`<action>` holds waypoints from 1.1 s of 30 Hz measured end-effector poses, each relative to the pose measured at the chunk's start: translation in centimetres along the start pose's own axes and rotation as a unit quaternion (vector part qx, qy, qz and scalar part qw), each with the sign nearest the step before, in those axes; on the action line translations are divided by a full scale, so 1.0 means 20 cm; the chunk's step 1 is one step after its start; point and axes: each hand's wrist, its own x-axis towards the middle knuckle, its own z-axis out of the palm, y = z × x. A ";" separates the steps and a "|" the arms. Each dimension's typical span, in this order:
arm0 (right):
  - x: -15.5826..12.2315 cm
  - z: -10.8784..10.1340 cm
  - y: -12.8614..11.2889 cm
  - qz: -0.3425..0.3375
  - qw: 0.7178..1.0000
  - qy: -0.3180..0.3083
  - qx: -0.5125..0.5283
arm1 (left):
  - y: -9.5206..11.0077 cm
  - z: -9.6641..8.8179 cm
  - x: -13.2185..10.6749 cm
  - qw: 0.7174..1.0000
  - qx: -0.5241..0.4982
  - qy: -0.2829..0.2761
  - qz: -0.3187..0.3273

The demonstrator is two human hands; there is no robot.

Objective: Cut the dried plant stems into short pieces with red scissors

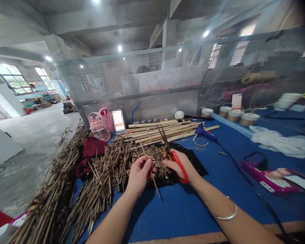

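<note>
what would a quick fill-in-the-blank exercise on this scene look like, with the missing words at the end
1. The right hand holds a pair of red-handled ____.
2. The left hand holds a thin dry stem, and in the picture the large heap of dried stems lies to its ____.
3. The tabletop is coloured ____.

Missing words: scissors; left; blue.

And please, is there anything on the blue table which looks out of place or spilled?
Nothing looks clearly damaged. Dry plant scraps lie loose, but mostly on a black cloth. More untidy: crumpled white material bunched at the right, and a curled pale strip beside the blue glue gun, away from the scraps.
</note>
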 end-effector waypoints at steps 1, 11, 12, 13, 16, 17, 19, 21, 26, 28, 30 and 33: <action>0.00 0.01 -0.01 0.026 0.996 -0.029 0.075 | 0.00 0.00 0.00 1.000 0.001 0.013 0.004; -0.02 0.08 0.04 0.047 0.987 -0.142 0.055 | -0.06 -0.01 0.02 0.998 0.048 -0.029 0.028; -0.02 0.08 0.05 0.054 0.987 -0.149 0.030 | -0.06 -0.01 0.03 0.997 0.066 -0.041 0.028; -0.02 0.08 0.06 0.064 0.984 -0.165 0.018 | -0.06 -0.02 0.03 0.994 0.087 -0.057 0.021; -0.02 0.08 0.06 0.075 0.974 -0.212 0.031 | -0.06 -0.02 0.03 0.984 0.151 -0.098 0.001; -0.03 0.08 0.06 0.069 0.972 -0.225 0.032 | -0.06 -0.02 0.03 0.982 0.163 -0.098 0.009; -0.03 0.07 0.04 0.047 0.973 -0.223 0.023 | -0.06 -0.02 0.03 0.981 0.174 -0.078 0.032; -0.03 0.04 0.03 0.019 0.981 -0.188 0.035 | -0.05 -0.02 0.03 0.984 0.168 -0.049 0.043; 0.01 -0.14 -0.01 0.024 0.957 -0.270 0.099 | -0.04 -0.01 0.00 0.983 0.169 -0.049 0.057; 0.03 -0.20 0.00 0.043 0.948 -0.298 0.102 | -0.03 0.00 -0.01 0.982 0.170 -0.055 0.060; 0.06 -0.23 0.02 0.046 0.960 -0.231 0.154 | -0.03 -0.01 -0.01 0.988 0.137 -0.039 0.061; 0.08 -0.22 0.03 0.033 0.964 -0.150 0.215 | 0.01 -0.06 0.02 0.993 0.091 0.016 0.079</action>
